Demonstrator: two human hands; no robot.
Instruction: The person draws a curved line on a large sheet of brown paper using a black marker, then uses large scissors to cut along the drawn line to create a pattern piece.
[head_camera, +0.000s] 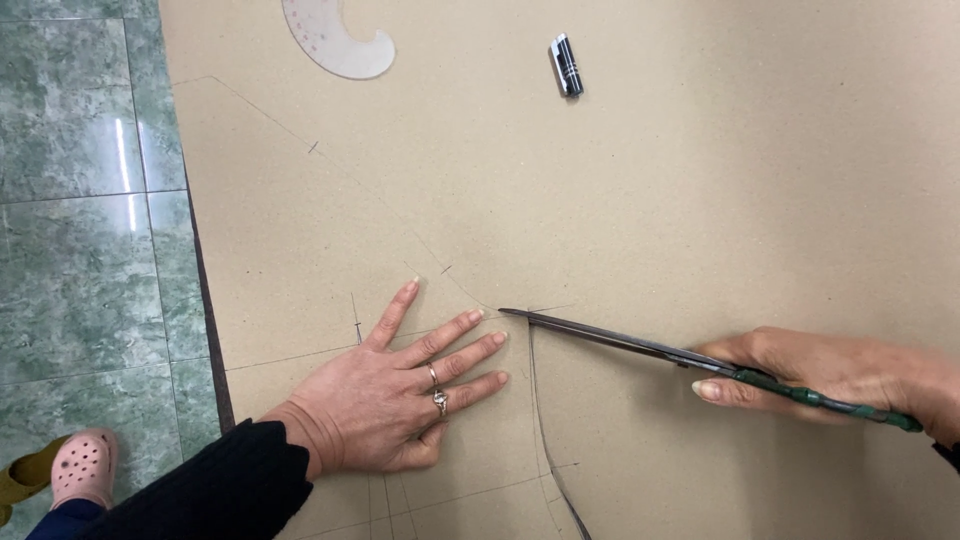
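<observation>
Left hand (395, 405) is spread flat, fingers wide, pressing down on the brown pattern paper (700, 200). Right hand (830, 372) is wrapped around the green handles of a pair of scissors (640, 347), thumb along the side. Blades look nearly closed, and their long axis runs from the right hand toward the left, tilted slightly up, with the tip landing just past the left fingertips on a pencilled curve. A cut line drops away below the tip, between the two hands. Farther out from the hands, a small black-and-silver tube (566, 65) and a clear French curve (335, 38) lie on the paper. Off to the left it's glossy green marble floor (80, 230), with a pink clog (85, 465) poking in.
</observation>
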